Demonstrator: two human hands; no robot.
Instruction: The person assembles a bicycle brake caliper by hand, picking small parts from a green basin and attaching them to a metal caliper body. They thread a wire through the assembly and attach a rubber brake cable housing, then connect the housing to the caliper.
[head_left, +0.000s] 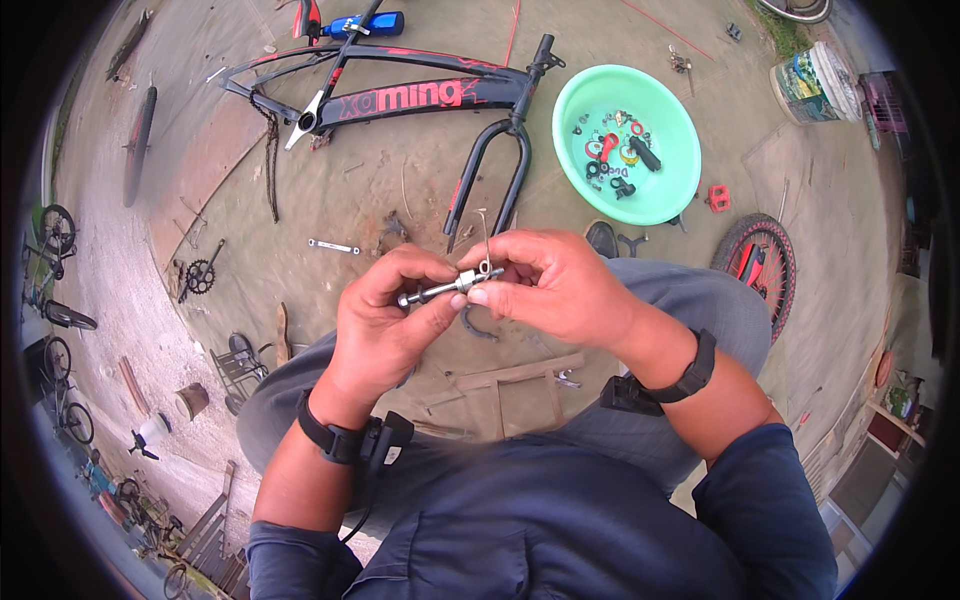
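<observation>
Between my hands is a silvery metal bolt (432, 293), with a thicker collar or nut partway along it. My left hand (385, 308) pinches it between thumb and fingers, its head end sticking out on the left. My right hand (557, 288) grips the other end with thumb and forefinger, so the fingertips of both hands nearly meet. A thin wire with a small coil, like a spring (485, 267), sits at the right fingertips and its straight end points upward. What lies under the right fingers is partly hidden.
Ahead lies a black and red bicycle frame (490, 92) with its fork. To its right, a green basin (567, 160) holds small parts. A wrench (334, 246), a crankset (200, 278), a red pedal (718, 197) and a wheel (727, 250) lie around. A wooden frame (520, 372) lies between my legs.
</observation>
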